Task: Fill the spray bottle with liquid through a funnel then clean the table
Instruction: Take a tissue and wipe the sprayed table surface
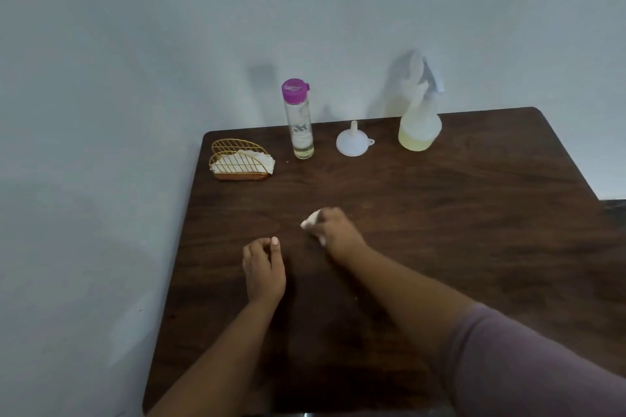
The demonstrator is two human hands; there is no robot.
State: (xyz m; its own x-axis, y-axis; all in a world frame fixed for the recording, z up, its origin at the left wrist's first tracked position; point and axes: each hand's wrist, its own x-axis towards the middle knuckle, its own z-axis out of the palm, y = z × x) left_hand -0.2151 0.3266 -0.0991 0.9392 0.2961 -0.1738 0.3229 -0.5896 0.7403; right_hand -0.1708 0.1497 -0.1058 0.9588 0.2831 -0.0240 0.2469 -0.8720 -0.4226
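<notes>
Pale blue-grey wall behind; dark wood-grain tabletop [457, 213], matte, rounded corners. Far edge, set back, probably to leave the wiping area free: wire napkin holder [241, 159], gold, arched, with white napkins, far left; slim clear bottle [299, 120], purple cap, little yellowish liquid left; white plastic funnel [352, 142], resting mouth-down, spout up; spray bottle [420, 115], translucent, pear-shaped, roughly a third full of pale yellow liquid, trigger head fitted, far right. Centre: right hand [333, 233] clutches crumpled white tissue [310, 220] pressed to wood, judged wiping. Left hand [264, 269] rests beside it, fingers loosely curled, holding nothing.
</notes>
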